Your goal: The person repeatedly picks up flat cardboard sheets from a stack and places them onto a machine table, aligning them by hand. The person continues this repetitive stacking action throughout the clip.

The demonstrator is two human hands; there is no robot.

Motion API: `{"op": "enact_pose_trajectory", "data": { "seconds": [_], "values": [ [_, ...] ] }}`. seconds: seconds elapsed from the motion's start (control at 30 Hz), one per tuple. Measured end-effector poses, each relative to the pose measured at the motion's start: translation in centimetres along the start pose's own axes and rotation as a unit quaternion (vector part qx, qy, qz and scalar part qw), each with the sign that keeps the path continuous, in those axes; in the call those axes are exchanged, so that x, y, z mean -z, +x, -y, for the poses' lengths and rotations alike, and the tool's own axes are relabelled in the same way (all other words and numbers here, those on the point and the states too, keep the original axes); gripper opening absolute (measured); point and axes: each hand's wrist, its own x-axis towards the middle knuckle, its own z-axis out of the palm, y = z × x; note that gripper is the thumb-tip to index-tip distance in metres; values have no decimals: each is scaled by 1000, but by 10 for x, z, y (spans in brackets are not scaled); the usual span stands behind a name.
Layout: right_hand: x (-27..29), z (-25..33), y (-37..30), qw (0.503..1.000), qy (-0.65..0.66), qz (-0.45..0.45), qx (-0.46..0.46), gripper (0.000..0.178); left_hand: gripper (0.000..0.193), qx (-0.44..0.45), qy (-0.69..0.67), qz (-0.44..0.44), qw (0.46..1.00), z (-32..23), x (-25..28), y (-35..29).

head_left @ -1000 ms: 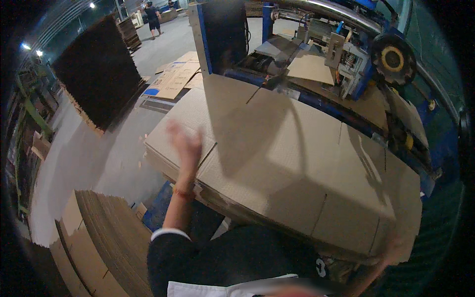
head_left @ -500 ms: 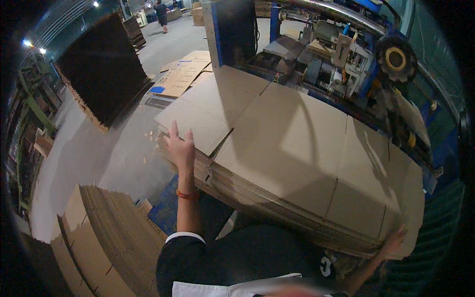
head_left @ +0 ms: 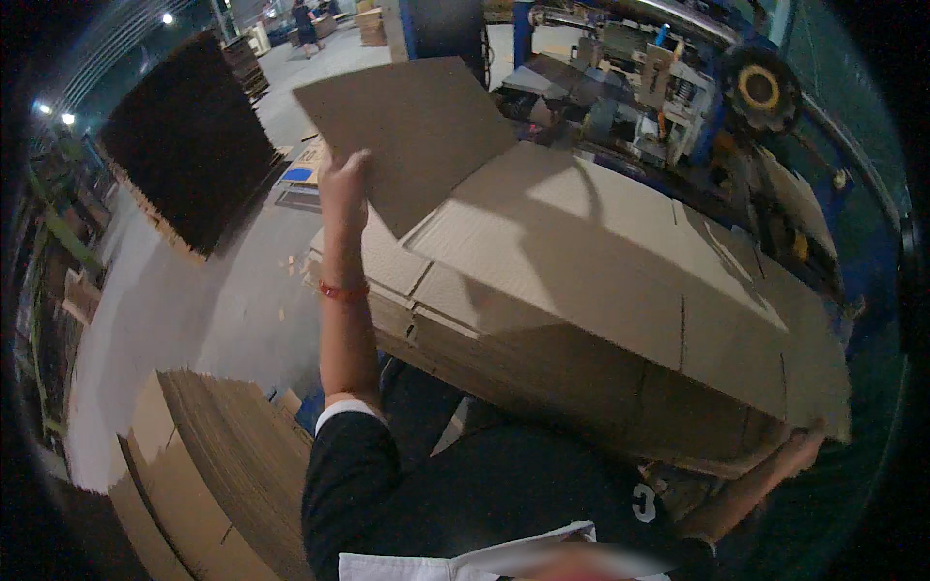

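A large brown cardboard sheet (head_left: 601, 257) with slots and creases is lifted off a stack of flat cardboard sheets (head_left: 465, 353). My left hand (head_left: 347, 189), arm raised, grips the near edge of the sheet's left flap (head_left: 417, 126), which is bent upward. At the sheet's near right corner, my right hand (head_left: 799, 450) is closed on the edge; its fingers are partly hidden by the cardboard. Between the raised sheet and the stack, a dark shadowed gap shows along the near side.
A machine (head_left: 639, 87) with rollers and a black wheel (head_left: 759, 90) stands beyond the stack. More cardboard (head_left: 208, 465) is piled at lower left. A tall dark stack (head_left: 184, 145) stands on the floor at far left. Another person (head_left: 305, 27) is in the distance.
Both hands have moved up and away from me, lifting the top sheet off the stack. Its left flap, flat before, now tilts upward.
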Motion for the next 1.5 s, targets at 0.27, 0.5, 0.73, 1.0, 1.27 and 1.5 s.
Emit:
{"op": "enact_pose_trajectory", "data": {
  "seconds": [0.27, 0.5, 0.73, 1.0, 1.27, 1.5],
  "values": [
    [65, 56, -120, 971, -37, 131, 196, 35, 31, 15, 53, 148, 987, 11, 38, -116],
    [13, 54, -188, 713, -166, 537, 418, 39, 58, -279, 303, 535, 738, 6, -32, -180],
    [-8, 65, -169, 652, -179, 582, 452, 43, 45, -324, 339, 584, 663, 21, -55, -174],
    [-87, 25, -104, 647, -228, 561, 464, 63, 48, -376, 353, 505, 692, 47, -101, -151],
    [-212, 42, -55, 675, -249, 563, 407, 65, 63, -380, 300, 432, 761, 96, -226, -87],
    [-215, 44, -56, 734, -384, 405, 387, 58, 75, -388, 278, 354, 804, 89, -223, -77]
  ]
}}
